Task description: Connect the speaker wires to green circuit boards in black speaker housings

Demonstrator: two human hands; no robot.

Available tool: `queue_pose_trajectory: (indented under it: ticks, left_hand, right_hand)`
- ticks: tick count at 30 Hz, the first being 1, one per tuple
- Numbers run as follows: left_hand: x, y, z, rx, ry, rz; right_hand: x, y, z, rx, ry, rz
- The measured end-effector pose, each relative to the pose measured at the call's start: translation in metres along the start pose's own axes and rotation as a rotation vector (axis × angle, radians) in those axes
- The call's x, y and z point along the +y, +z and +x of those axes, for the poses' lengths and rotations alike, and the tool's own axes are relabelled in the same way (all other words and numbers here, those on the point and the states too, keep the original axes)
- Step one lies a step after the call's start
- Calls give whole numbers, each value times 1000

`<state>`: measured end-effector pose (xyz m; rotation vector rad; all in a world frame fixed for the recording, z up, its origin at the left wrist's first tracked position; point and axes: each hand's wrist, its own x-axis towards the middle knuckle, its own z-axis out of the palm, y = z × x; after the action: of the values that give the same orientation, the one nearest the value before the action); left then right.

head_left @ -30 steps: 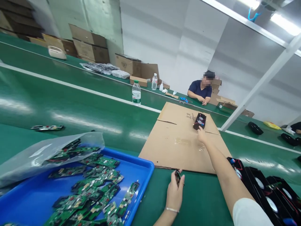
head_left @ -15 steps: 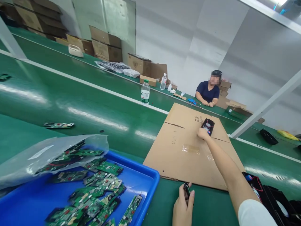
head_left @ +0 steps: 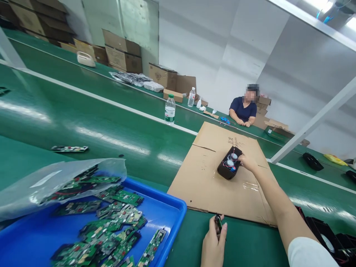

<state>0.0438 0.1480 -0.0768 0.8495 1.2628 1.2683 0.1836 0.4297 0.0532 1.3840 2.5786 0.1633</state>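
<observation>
My right hand point(head_left: 248, 163) grips the right side of a black speaker housing point(head_left: 224, 170). Two round silver speakers, red wires and a blue part show inside its exposed side. The housing is tilted over a flat cardboard sheet point(head_left: 200, 181); whether it touches the sheet I cannot tell. Near the bottom edge, my left hand point(head_left: 213, 243) is closed around a small circuit board point(head_left: 218, 222), mostly hidden by the fingers. Left of that hand, a blue tray point(head_left: 178, 218) holds several green circuit boards point(head_left: 111, 237).
A plastic bag point(head_left: 25, 189) of boards lies over the tray's left part. More black housings point(head_left: 325, 233) sit at the lower right. A water bottle point(head_left: 170, 109) stands beyond the cardboard. Across the green bench sits another person point(head_left: 243, 109), arms resting on the far table.
My right hand has brought the black housing nearer and turned it, so its speakers and side wall show more. My left hand keeps hold of the circuit board.
</observation>
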Motion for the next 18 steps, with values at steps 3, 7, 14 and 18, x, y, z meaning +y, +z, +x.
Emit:
queue_pose_trajectory:
  ticks: [3, 7, 14, 18]
  left_hand:
    - [0, 0, 1, 17, 16, -27]
    - [5, -1, 0, 11, 32, -77]
    - [25, -4, -1, 157, 67, -263]
    - [52, -9, -22, 259, 158, -331]
  right_hand:
    - [-4, 9, -2, 14, -14, -58]
    - [-13, 2, -22, 28, -45, -95]
    - [-72, -9, -115, 91, -31, -70]
    - [-123, 3, -194, 131, 16, -21]
